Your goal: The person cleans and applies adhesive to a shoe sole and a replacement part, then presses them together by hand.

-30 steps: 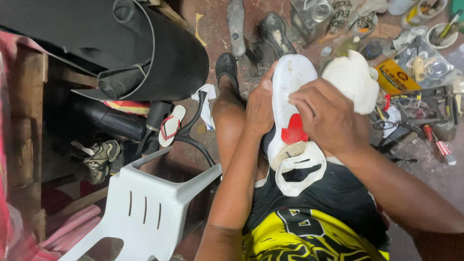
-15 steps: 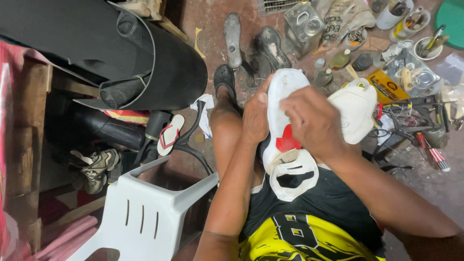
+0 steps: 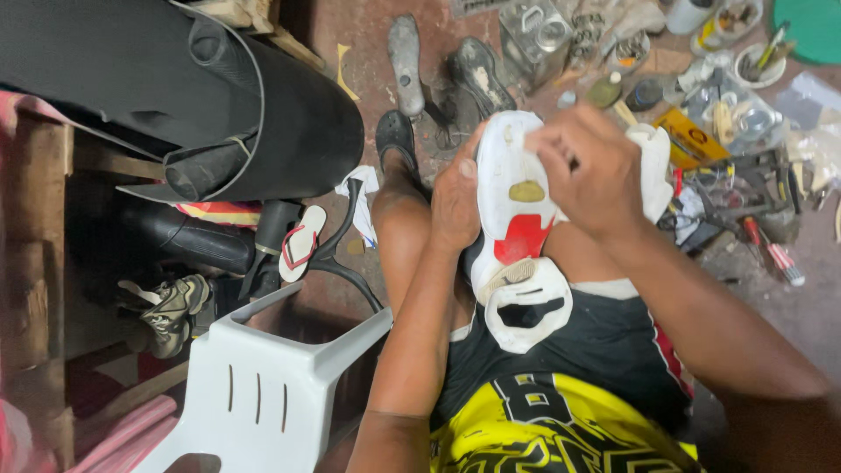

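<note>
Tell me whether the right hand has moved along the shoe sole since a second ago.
Yes. The right hand has slid from beside the red patch toward the toe of the white sole.

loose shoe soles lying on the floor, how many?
2: a grey sole and a darker sole beside it, both on the floor beyond the white shoe held in both hands. Clutter may hide more.

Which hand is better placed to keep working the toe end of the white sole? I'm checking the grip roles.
Probably the right hand: its fingers rest on the toe end of the white shoe sole. The left hand wraps the sole's edge, steadying it against the knee.
</note>
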